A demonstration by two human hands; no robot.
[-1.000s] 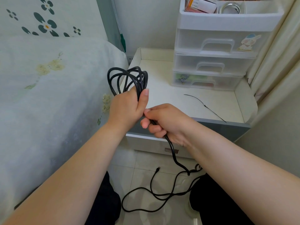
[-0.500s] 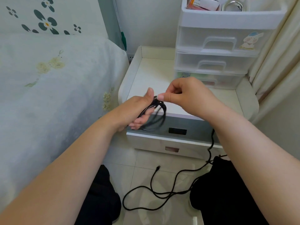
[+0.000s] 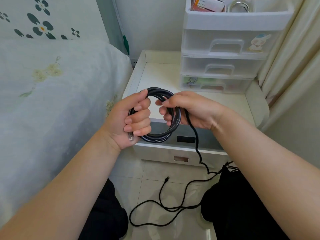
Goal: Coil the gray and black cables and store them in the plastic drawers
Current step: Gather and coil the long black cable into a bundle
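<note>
- The black cable [image 3: 156, 134] is now forming a flat round coil in front of the nightstand [image 3: 173, 73]; half a second ago it was only a small bunch between the hands.
- The left hand [image 3: 128, 122] is gripping the coil's left side with curled fingers.
- The right hand [image 3: 187, 110] is pinching the coil's right side, and it is lower than before.
- The loose tail is hanging down to the floor below the nightstand.
- The plastic drawers [image 3: 223, 66] are standing on the nightstand, closed; their top is cut off by the picture edge.
</note>
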